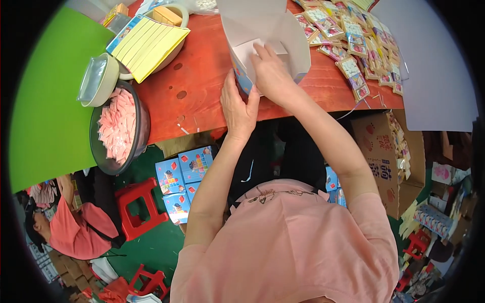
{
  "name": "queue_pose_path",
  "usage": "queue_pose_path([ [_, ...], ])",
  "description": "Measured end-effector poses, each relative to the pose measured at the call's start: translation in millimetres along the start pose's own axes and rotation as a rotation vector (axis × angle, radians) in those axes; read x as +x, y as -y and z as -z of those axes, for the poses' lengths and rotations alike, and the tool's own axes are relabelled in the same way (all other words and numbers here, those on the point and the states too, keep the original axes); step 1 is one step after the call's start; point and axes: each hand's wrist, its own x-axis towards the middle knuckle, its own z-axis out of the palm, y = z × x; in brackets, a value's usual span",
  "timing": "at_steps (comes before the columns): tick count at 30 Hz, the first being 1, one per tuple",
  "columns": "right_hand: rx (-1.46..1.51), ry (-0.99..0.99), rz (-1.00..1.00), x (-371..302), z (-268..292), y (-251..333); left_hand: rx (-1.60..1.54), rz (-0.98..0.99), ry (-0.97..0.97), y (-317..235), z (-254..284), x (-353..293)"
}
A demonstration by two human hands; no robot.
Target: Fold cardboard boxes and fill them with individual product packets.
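Observation:
An open cardboard box (301, 38), white inside and blue printed outside, stands at the near edge of the red table. My left hand (238, 110) grips its near left corner, fingers along the outer side and thumb at the near edge. Inside the box is my right hand (272, 73), its fingers somewhat apart and touching a white panel (279, 49) near the bottom. I cannot make out anything held in it.
Small flat packets (353, 38) lie heaped at the right. On the left are a dark basin (94, 132) of pink sachets, a cream container (110, 81), and yellow sheets (149, 43) on a bowl. Blue boxes (197, 164), a red stool (146, 202), and a carton (371, 146) sit below table level.

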Motion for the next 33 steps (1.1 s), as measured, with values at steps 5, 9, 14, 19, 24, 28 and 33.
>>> queue_pose_path([
  [5,-0.129,0.128,-0.222,8.2,-49.4,-16.2,0.114,-0.098,0.060,2.1,-7.1,-4.7],
  [9,-0.193,0.101,-0.241,5.7,-67.4,-18.8,0.280,-0.071,0.018,3.3,-10.5,2.0],
  [14,0.001,0.122,-0.227,11.2,-56.3,-24.8,0.073,-0.040,0.112,-0.3,-11.0,3.0],
  [19,0.298,0.325,-0.341,32.7,-25.8,-27.7,0.159,-0.079,0.076,-9.8,-17.7,-0.5],
  [24,0.637,-0.390,-0.335,-22.9,-12.0,24.9,0.005,0.144,0.037,-23.5,-20.0,6.7],
  [28,0.629,-0.372,0.066,-94.1,62.8,24.2,-0.058,0.168,-0.064,-9.1,-23.5,3.3],
  [33,-0.218,-0.549,-0.319,-134.3,92.8,-106.2,-0.085,0.121,-0.125,-14.4,-30.1,6.2],
])
